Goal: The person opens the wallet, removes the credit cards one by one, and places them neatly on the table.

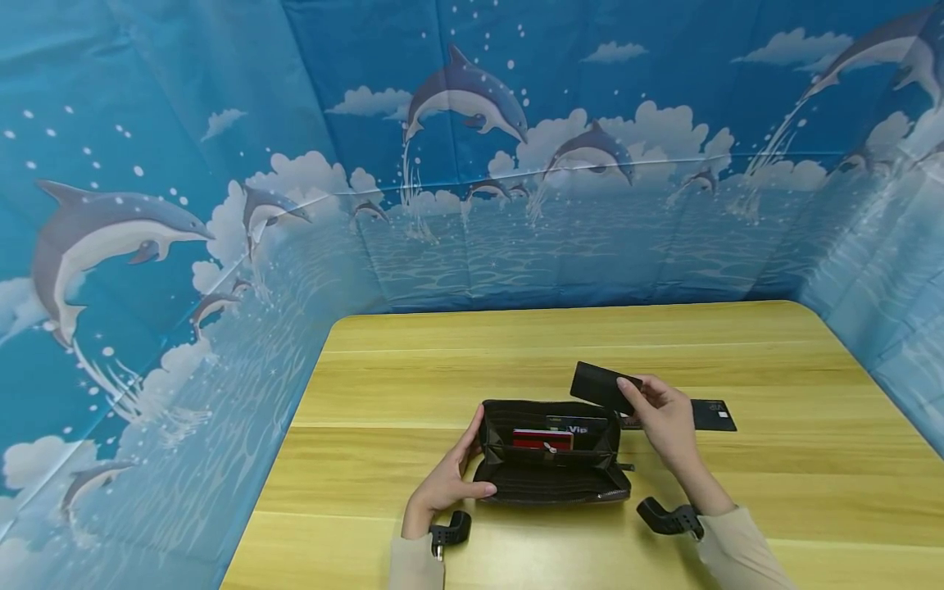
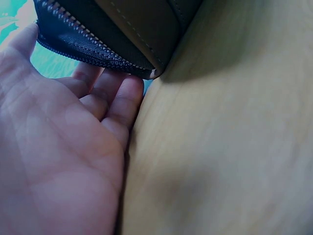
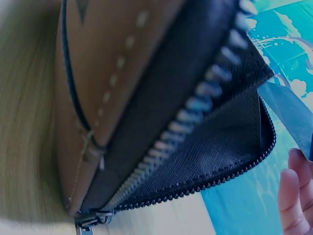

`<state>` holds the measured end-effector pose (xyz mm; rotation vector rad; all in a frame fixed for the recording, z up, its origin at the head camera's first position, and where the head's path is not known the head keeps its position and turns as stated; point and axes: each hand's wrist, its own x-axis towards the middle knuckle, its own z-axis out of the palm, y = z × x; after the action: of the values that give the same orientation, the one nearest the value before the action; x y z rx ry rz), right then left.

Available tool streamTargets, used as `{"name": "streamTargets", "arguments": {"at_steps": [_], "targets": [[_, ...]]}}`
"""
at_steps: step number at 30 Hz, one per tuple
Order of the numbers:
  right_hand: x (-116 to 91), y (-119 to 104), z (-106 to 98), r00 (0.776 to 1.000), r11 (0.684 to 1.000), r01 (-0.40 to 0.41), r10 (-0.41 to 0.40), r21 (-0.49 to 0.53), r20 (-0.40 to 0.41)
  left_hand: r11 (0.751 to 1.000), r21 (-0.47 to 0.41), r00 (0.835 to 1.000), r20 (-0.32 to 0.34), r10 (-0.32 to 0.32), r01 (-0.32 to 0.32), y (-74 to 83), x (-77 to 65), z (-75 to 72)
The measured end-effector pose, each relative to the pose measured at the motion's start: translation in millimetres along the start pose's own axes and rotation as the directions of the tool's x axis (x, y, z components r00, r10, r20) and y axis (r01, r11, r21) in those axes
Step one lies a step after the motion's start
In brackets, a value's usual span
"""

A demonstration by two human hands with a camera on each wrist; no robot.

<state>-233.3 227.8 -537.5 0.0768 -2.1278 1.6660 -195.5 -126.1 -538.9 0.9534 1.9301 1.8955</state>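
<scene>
An unzipped dark wallet (image 1: 551, 482) stands spread on the table, its brown outside and zip teeth filling much of the right wrist view. At its left end, my left hand (image 1: 442, 482) grips it, thumb at the front edge and fingers round the side. My right hand (image 1: 667, 422) pinches a black card (image 1: 596, 383) between thumb and fingers, above the wallet's back right corner. Inside the wallet sit a red card (image 1: 542, 441) and a dark card marked "Vip" (image 1: 578, 424), with a zip pull (image 1: 549, 447) in front of them.
Another black card (image 1: 714, 415) lies on the yellow wooden table (image 1: 383, 377), right of the wallet and partly behind my right hand. Black wrist mounts (image 1: 451, 531) stick out beside both forearms. A blue dolphin-print sheet (image 1: 590, 238) hangs round the table's back and sides.
</scene>
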Motion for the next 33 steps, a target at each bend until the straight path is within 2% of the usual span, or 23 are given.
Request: {"name": "streamTargets", "arguments": {"at_steps": [5,8,10,12,16,18,19,21,24,29,33], "targets": [[-3.5,-29.7,-2.1,1.000,1.000,-0.001,0.000,-0.026,-0.015,1.000,0.002,1.000,-0.001,-0.002,0.002,0.4,0.0,0.1],[-7.0,-56.8,-3.9,1.000,0.999,0.002,-0.001,-0.038,0.006,1.000,0.000,1.000,0.000,-0.002,0.002,1.0,0.0,0.2],[-8.3,-62.9,-5.6,1.000,0.999,0.005,-0.004,-0.044,0.020,1.000,0.000,1.000,0.000,-0.001,0.001,1.1,0.1,0.3],[-8.2,-54.6,-8.3,0.999,0.998,0.016,-0.014,-0.056,0.032,1.000,0.000,1.000,0.001,-0.002,0.002,1.0,0.1,0.2],[-1.3,19.5,-15.7,0.998,0.998,0.057,-0.056,-0.031,0.015,1.000,-0.002,1.000,0.003,0.001,-0.001,0.4,0.4,0.0],[1.6,47.2,-19.5,0.998,0.998,0.060,-0.060,-0.020,0.006,1.000,-0.003,1.000,0.004,0.004,-0.004,0.4,0.7,0.0],[2.3,56.3,-20.6,0.999,0.999,0.049,-0.049,-0.018,-0.007,1.000,-0.003,1.000,0.005,0.005,-0.005,0.3,0.7,0.1],[2.1,60.1,-23.6,0.999,0.999,0.027,-0.028,-0.032,-0.020,1.000,-0.001,1.000,0.006,0.007,-0.007,0.4,0.6,0.1],[-1.6,42.3,-28.9,1.000,0.998,-0.016,0.015,-0.061,-0.018,1.000,0.006,1.000,0.009,0.006,-0.006,0.3,0.5,0.5],[-9.1,-8.9,-36.5,0.993,0.990,-0.116,0.115,-0.082,-0.010,1.000,0.011,1.000,0.009,0.003,-0.003,0.4,0.3,0.2],[-11.2,-26.6,-42.0,0.984,0.982,-0.178,0.178,-0.069,0.002,1.000,0.010,1.000,0.008,0.005,-0.005,1.1,0.6,-0.2]]}}
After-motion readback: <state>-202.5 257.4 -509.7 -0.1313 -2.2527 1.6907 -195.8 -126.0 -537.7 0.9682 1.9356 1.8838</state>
